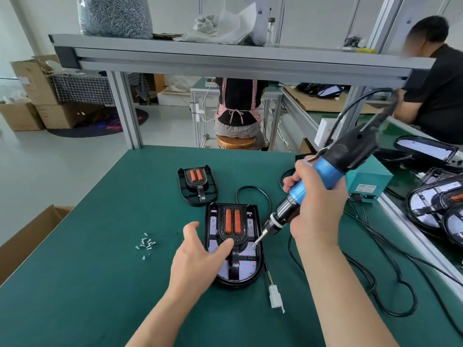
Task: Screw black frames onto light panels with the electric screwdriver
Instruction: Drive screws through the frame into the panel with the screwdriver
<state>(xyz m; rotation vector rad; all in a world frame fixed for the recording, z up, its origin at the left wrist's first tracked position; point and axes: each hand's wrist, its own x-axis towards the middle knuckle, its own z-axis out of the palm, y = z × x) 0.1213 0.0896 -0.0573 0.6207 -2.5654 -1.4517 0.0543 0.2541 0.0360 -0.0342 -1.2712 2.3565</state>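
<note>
Green matting covers the worktop [100, 259], and near its middle lies the light panel [247, 267] with a black frame [235, 265] seated on it. The left hand [198, 256] lies on the frame's eight o'clock side, fingers loose and fairly straight, pressing it down rather than gripping it. The right hand [318, 204] is wrapped round the blue barrel of the electric screwdriver [328, 169], which slants in from two o'clock. Its bit meets the frame at about three o'clock, where a screw seems to sit, though that is too small to be sure of.

I judge this to be the driving step on the right-hand fixing. The next move calls for keeping the bit in line with the hole and the frame pinned flat. After that, another fastener is needed from the loose screws [146, 244] at nine o'clock of the panel. A spare frame [198, 184] waits at eleven o'clock.
</note>
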